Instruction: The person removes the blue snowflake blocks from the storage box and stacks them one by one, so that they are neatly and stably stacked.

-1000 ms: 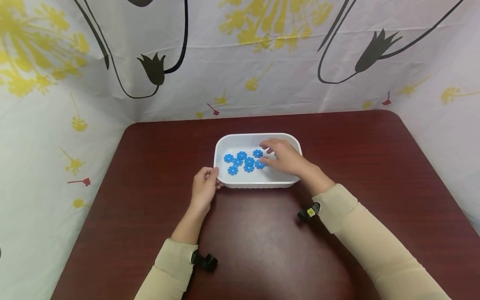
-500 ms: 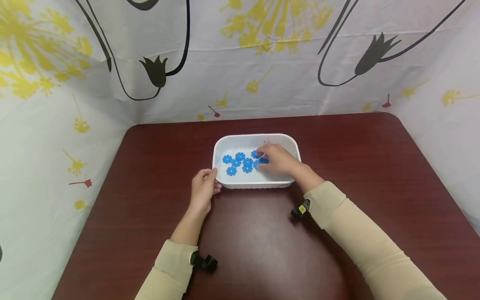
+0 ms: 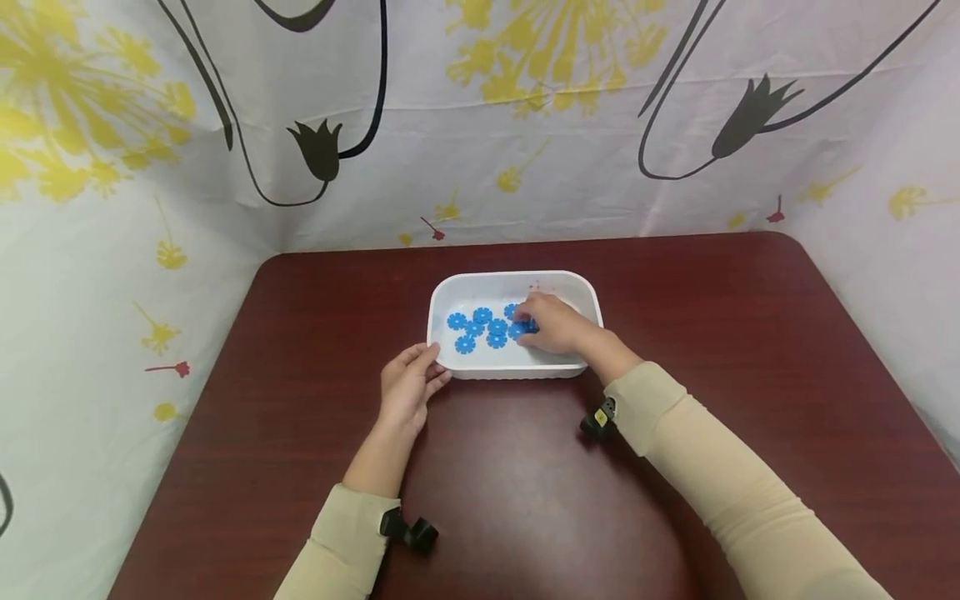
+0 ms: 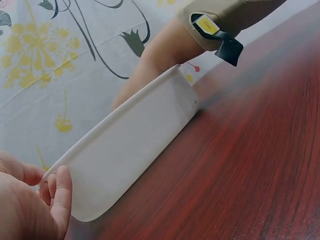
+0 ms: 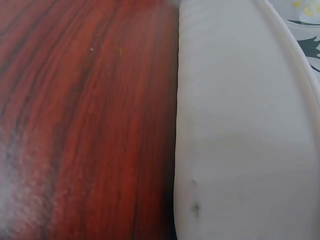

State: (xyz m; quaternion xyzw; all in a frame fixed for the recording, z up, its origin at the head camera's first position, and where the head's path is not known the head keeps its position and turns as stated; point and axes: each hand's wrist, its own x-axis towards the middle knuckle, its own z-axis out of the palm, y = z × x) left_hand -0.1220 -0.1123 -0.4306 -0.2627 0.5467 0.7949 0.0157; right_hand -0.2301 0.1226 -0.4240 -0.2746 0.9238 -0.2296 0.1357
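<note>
My left hand [image 3: 405,387] holds the near left corner of a white plastic tray [image 3: 517,372], thumb at the rim and fingers against the outer wall. In the left wrist view the fingers of that hand [image 4: 30,200] lie at the end of the tray's long side. Several blue snowflake discs [image 3: 465,343] lie inside, some overlapping. Reaching over the near right rim, my right hand [image 3: 555,323] is down among the rightmost discs, its thumb and fingers curled about a blue disc [image 3: 529,326]. That hand is hidden in both wrist views by the tray wall.
The tray stands on a dark red wood-grain table [image 3: 337,300]. White cloth [image 3: 487,150] printed with flowers hangs behind and at both sides. A black wrist camera [image 3: 420,536] sits at the left cuff, another wrist camera [image 3: 597,419] at the right.
My right hand has lowered into the tray and its fingers have drawn in around a disc. My left hand stays at the corner, its lower fingers a little more spread.
</note>
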